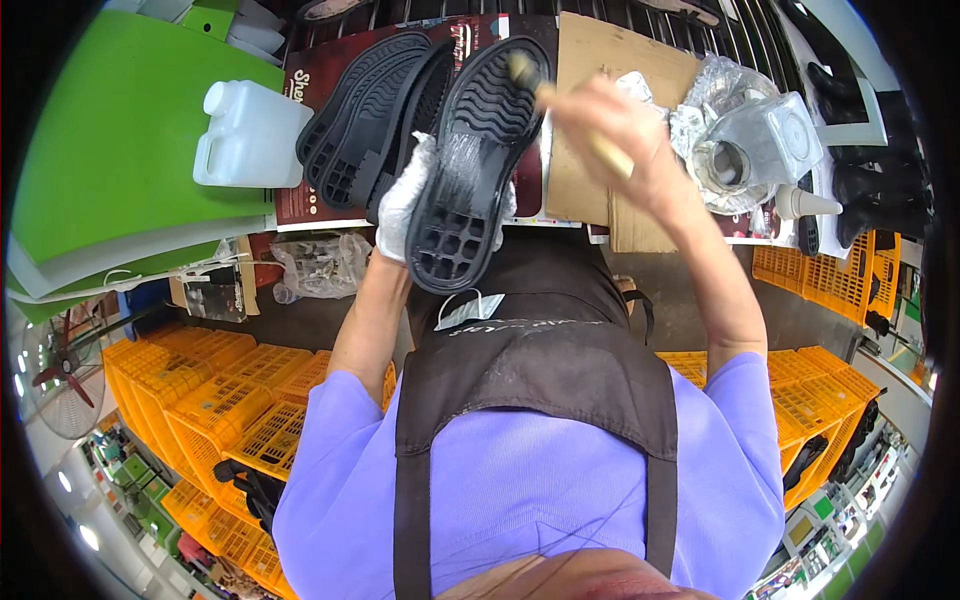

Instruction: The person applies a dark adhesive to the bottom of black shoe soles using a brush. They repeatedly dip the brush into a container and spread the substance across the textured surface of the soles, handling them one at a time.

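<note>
A black shoe sole is tilted up in front of me, its ridged and gridded face toward me. My left hand, in a white glove, grips it from behind at its left edge, with some fingers hidden. A whitish wet smear covers the sole's middle. My bare right hand is closed around a pale-handled brush. The brush tip lies on the ridges at the sole's upper right. Left of the held sole, several black soles lie overlapped on the table.
A white plastic jug stands at the left by a green panel. Right of the cardboard are a round open container and a clear plastic bottle. Orange crates stack behind me on both sides.
</note>
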`<move>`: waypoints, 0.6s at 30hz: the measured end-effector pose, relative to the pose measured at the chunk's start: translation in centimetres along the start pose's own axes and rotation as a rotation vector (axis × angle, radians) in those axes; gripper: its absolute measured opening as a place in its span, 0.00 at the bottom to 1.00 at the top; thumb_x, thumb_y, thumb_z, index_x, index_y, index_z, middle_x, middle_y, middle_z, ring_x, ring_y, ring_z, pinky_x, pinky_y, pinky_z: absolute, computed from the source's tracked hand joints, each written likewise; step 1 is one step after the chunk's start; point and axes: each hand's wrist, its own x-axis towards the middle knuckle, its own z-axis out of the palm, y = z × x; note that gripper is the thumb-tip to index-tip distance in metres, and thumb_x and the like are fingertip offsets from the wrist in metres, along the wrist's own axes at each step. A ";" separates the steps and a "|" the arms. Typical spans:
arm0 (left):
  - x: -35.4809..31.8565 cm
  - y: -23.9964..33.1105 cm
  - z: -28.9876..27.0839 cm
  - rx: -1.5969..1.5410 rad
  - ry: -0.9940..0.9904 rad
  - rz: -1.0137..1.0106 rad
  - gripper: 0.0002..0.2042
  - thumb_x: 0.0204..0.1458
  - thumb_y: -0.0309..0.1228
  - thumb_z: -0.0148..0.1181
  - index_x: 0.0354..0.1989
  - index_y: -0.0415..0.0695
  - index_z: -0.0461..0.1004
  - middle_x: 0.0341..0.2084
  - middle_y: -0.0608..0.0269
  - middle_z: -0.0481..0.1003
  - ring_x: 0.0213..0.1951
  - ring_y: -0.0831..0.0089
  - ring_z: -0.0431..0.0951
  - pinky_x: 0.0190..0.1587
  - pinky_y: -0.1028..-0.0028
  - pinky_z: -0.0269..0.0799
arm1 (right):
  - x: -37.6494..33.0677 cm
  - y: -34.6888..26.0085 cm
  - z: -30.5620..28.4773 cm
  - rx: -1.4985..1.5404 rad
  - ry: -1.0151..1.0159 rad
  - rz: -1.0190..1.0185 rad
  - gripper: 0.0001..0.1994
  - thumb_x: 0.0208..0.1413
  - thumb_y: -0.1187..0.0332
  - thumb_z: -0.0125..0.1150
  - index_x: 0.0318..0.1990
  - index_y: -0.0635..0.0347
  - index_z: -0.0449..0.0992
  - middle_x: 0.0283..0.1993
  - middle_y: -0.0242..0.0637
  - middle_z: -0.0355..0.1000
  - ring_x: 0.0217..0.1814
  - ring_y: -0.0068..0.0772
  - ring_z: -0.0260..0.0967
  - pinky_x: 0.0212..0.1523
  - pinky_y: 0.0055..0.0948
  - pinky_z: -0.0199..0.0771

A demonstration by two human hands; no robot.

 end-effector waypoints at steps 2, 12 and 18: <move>0.2 0.4 0.4 -0.079 -0.107 -0.017 0.27 0.59 0.49 0.36 0.51 0.34 0.64 0.37 0.44 0.73 0.33 0.55 0.78 0.34 0.59 0.77 | -0.5 -2.8 0.4 0.128 -0.135 -0.092 0.13 0.42 0.76 0.61 0.39 0.57 0.75 0.25 0.33 0.64 0.27 0.33 0.65 0.25 0.29 0.67; 0.7 0.4 0.9 -0.130 -0.031 -0.149 0.30 0.56 0.52 0.39 0.53 0.34 0.61 0.37 0.35 0.71 0.32 0.49 0.77 0.26 0.57 0.76 | -0.2 1.0 -2.0 0.158 -0.068 0.095 0.12 0.43 0.81 0.59 0.38 0.60 0.75 0.29 0.37 0.69 0.31 0.37 0.69 0.32 0.29 0.70; 2.2 -0.7 -2.4 0.105 0.160 0.052 0.23 0.61 0.42 0.34 0.55 0.37 0.61 0.47 0.48 0.69 0.46 0.58 0.73 0.51 0.64 0.68 | -1.2 -1.0 -0.8 0.050 0.097 0.216 0.14 0.43 0.80 0.60 0.40 0.63 0.73 0.31 0.42 0.72 0.30 0.42 0.69 0.30 0.33 0.71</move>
